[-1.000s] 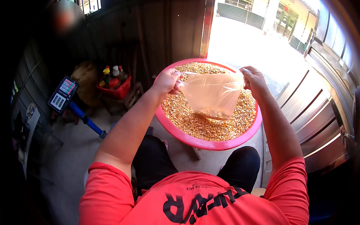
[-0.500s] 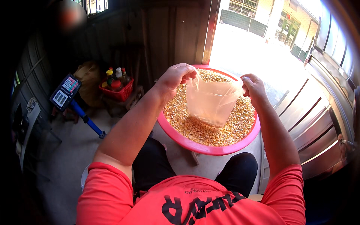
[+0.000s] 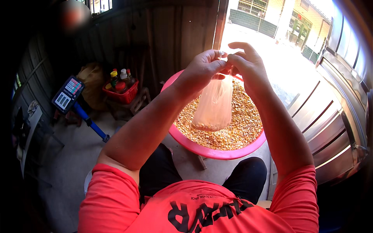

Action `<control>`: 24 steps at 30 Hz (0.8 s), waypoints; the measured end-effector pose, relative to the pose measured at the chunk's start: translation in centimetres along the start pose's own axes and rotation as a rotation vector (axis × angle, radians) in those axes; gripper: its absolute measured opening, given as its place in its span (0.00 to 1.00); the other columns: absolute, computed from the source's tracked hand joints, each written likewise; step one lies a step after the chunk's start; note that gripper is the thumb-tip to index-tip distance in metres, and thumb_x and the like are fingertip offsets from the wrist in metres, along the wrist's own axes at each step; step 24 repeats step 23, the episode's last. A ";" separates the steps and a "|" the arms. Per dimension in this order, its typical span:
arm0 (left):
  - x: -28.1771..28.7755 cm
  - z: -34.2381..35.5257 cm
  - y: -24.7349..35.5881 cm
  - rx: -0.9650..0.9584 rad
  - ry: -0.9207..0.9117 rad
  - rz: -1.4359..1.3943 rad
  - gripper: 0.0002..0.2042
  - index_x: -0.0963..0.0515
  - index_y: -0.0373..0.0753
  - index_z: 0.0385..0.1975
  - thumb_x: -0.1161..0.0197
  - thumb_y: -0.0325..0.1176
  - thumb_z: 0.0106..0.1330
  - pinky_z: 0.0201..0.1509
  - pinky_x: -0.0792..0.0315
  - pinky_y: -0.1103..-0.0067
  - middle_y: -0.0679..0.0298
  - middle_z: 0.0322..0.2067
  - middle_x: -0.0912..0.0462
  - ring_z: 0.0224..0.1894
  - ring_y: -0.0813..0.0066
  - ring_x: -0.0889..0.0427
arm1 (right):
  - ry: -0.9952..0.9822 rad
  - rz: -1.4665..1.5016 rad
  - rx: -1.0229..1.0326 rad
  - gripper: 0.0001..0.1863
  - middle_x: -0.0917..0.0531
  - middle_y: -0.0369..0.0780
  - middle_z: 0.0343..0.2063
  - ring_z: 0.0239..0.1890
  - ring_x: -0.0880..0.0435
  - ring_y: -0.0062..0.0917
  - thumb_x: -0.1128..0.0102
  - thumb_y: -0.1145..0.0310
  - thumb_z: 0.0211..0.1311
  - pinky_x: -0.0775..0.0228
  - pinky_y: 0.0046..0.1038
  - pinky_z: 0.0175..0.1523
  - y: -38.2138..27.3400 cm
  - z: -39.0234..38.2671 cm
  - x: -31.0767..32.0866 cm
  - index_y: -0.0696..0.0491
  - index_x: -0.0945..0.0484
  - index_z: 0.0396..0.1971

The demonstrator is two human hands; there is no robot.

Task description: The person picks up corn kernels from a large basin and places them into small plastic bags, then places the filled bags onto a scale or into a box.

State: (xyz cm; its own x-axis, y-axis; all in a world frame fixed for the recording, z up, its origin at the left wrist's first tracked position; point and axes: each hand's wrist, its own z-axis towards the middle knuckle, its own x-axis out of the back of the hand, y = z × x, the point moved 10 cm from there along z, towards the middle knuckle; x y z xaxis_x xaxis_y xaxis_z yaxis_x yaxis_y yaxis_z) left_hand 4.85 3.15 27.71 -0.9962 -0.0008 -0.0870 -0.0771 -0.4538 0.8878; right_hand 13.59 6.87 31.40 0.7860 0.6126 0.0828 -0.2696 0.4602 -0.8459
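Observation:
A translucent plastic bag (image 3: 214, 106) hangs over the corn, its top gathered between my two hands. Some kernels show at its bottom. My left hand (image 3: 208, 65) pinches the bag's neck from the left. Close against it, my right hand (image 3: 246, 64) grips the neck with thumb and fingers, its forefinger raised and bent. Below is a wide pink basin (image 3: 217, 154) full of loose yellow corn kernels (image 3: 244, 128). My forearms cover parts of the basin's left and right sides.
The basin rests on a wooden support (image 3: 201, 162) before my knees. On the left stand a blue-posted scale display (image 3: 69, 93) and a red basket (image 3: 128, 94) of bottles on a stool. A metal slatted door (image 3: 320, 124) is at right, beside a bright doorway.
My hands have come together and risen. The bag's mouth, spread wide before, is now bunched, and the bag hangs narrower.

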 end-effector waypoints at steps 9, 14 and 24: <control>1.1 -2.3 3.4 -0.072 -0.026 -0.159 0.17 0.35 0.30 0.50 0.49 0.30 0.63 0.57 0.36 0.72 0.53 0.45 0.25 0.49 0.67 0.26 | -0.052 -0.506 0.408 0.19 0.20 0.40 0.28 0.30 0.21 0.25 0.47 0.77 0.52 0.30 0.27 0.40 -4.9 -2.5 -4.4 0.52 0.32 0.47; 6.6 -5.2 6.9 -0.157 0.212 -0.366 0.15 0.32 0.30 0.47 0.50 0.29 0.61 0.60 0.37 0.70 0.49 0.46 0.24 0.49 0.62 0.25 | -0.114 -0.629 0.472 0.24 0.22 0.43 0.38 0.33 0.21 0.28 0.47 0.80 0.50 0.29 0.29 0.43 -3.9 -5.6 -7.1 0.52 0.33 0.50; 16.3 -12.0 9.6 -0.136 0.503 -0.034 0.14 0.28 0.33 0.44 0.48 0.32 0.60 0.55 0.33 0.71 0.51 0.44 0.23 0.44 0.62 0.22 | -0.308 -0.774 -0.105 0.17 0.21 0.40 0.37 0.35 0.20 0.26 0.44 0.78 0.49 0.30 0.24 0.42 18.6 -10.3 1.8 0.51 0.25 0.42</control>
